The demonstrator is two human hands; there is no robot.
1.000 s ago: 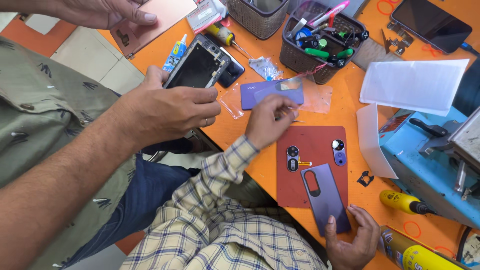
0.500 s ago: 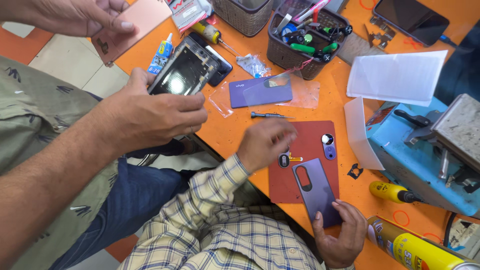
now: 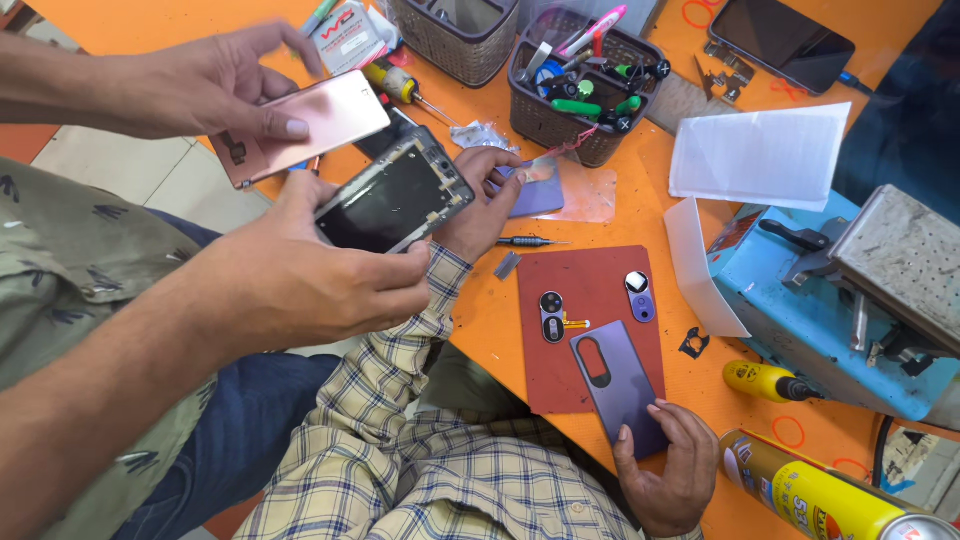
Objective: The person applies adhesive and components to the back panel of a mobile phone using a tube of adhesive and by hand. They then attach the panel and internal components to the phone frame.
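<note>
Phone frame [image 3: 392, 197] gripped in right hand [image 3: 300, 280]; left hand [image 3: 200, 90] has lifted pink back cover [image 3: 305, 125] off worktop [image 3: 480, 330] & pinches it just beyond right-hand fingertips, parts nearly touching.

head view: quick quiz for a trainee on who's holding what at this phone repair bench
1. True or false: the right hand holds the pink back panel.
2. What does the co-worker's hand touch at the edge of the red mat? A purple back cover; B spoon; C cup.
3. What does the right hand's grip hold?

Key: 1 false, the left hand holds it. 2 A. 3 the open phone frame.
</note>
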